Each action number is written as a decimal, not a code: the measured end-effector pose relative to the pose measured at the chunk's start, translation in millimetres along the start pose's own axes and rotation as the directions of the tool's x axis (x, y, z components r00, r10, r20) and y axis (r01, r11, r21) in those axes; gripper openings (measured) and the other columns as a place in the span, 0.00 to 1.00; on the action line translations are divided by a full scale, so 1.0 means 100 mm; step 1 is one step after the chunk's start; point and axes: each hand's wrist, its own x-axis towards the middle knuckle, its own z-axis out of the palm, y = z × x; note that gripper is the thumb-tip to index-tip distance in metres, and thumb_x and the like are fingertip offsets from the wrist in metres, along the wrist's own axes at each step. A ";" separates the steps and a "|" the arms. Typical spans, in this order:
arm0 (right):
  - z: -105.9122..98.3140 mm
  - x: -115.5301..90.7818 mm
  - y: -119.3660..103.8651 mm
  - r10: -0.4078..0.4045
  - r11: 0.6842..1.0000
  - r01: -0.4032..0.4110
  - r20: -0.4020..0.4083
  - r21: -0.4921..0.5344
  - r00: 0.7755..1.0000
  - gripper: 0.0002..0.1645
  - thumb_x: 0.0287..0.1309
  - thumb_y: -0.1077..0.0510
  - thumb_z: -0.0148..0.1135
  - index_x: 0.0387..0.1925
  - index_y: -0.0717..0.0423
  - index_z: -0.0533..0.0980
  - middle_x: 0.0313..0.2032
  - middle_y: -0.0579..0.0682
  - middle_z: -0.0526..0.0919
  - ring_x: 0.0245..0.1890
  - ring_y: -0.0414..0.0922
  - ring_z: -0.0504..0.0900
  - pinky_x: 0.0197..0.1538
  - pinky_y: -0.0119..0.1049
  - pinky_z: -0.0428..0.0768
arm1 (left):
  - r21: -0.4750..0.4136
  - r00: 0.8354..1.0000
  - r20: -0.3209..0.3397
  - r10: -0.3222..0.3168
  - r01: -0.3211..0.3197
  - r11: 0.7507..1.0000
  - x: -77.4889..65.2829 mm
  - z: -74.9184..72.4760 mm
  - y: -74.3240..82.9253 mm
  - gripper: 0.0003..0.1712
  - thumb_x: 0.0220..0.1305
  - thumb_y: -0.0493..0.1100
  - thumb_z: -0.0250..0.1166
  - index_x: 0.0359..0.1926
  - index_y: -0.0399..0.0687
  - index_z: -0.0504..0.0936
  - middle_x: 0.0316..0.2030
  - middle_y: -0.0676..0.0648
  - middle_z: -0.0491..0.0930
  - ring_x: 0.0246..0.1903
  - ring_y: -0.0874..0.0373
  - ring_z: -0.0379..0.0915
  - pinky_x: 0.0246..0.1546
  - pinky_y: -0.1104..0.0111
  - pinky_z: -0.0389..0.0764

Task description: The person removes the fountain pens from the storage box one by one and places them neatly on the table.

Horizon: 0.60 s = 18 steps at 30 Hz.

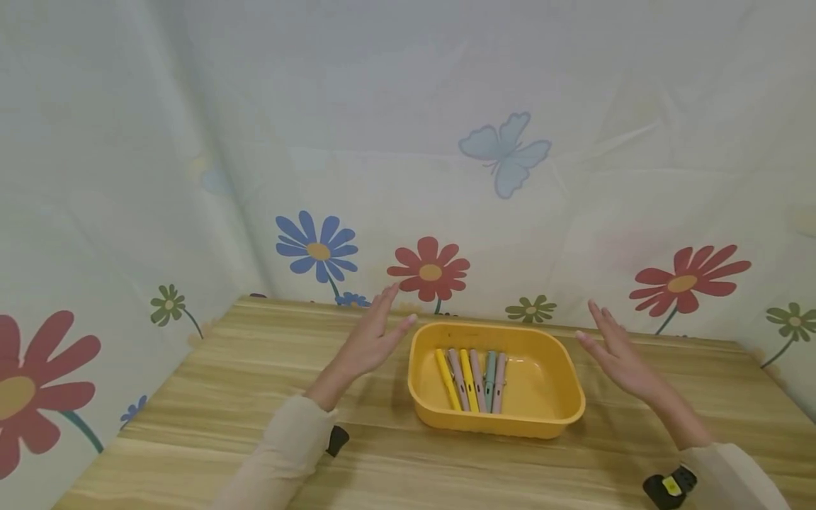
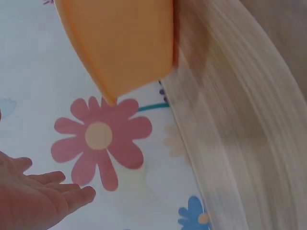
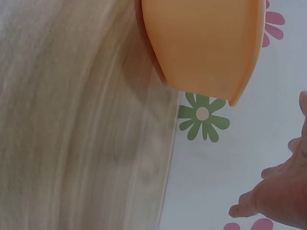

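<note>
Six pens (image 1: pixel 469 379) lie side by side in the yellow basket (image 1: pixel 491 423), mostly in its left half; the basket stands on the counter (image 1: pixel 223 397). All pens in view are contained; handling is judged either finished or not begun, and what is left cannot be determined. The left hand (image 1: pixel 370 345) and right hand (image 1: pixel 621 363) flank the basket without contact, both released, grasping nothing.
</note>
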 end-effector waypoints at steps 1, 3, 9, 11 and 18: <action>0.01 0.00 0.00 -0.001 1.000 0.001 0.002 0.021 1.000 0.40 0.67 0.49 0.40 0.70 0.55 0.33 0.67 0.70 0.31 0.66 0.64 0.26 0.57 0.68 0.28 | -0.031 1.000 -0.009 0.000 -0.001 1.000 0.01 0.02 0.02 0.40 0.64 0.61 0.49 0.71 0.56 0.46 0.70 0.48 0.45 0.68 0.46 0.40 0.62 0.46 0.50; 0.03 0.00 0.01 0.005 0.998 -0.006 0.008 0.058 1.000 0.40 0.68 0.49 0.40 0.70 0.53 0.32 0.67 0.68 0.30 0.66 0.64 0.26 0.56 0.71 0.31 | -0.090 1.000 -0.021 -0.005 0.003 0.996 0.01 0.06 0.05 0.40 0.63 0.61 0.50 0.71 0.57 0.46 0.69 0.49 0.46 0.67 0.47 0.44 0.62 0.47 0.52; 0.08 0.00 0.03 0.022 0.989 -0.026 0.031 0.146 0.999 0.39 0.68 0.50 0.39 0.70 0.51 0.32 0.68 0.65 0.31 0.65 0.67 0.32 0.55 0.72 0.39 | -0.264 0.998 -0.003 -0.057 0.055 0.963 0.01 0.16 0.13 0.40 0.63 0.60 0.52 0.70 0.55 0.48 0.68 0.42 0.52 0.65 0.45 0.52 0.58 0.48 0.61; 0.09 -0.01 0.03 0.035 0.986 -0.041 0.040 0.164 0.999 0.39 0.68 0.49 0.39 0.70 0.50 0.32 0.68 0.64 0.31 0.64 0.69 0.34 0.55 0.72 0.41 | -0.300 0.996 0.019 -0.088 0.089 0.950 0.01 0.18 0.16 0.40 0.62 0.60 0.53 0.70 0.54 0.49 0.66 0.39 0.55 0.64 0.44 0.54 0.57 0.50 0.63; 0.16 -0.03 0.04 0.088 0.976 -0.101 0.077 0.193 0.993 0.38 0.68 0.48 0.38 0.70 0.50 0.33 0.67 0.70 0.35 0.61 0.75 0.43 0.54 0.72 0.47 | -0.353 0.985 0.081 -0.151 0.170 0.920 0.00 0.29 0.24 0.37 0.64 0.54 0.54 0.68 0.48 0.52 0.63 0.35 0.60 0.59 0.41 0.61 0.53 0.50 0.69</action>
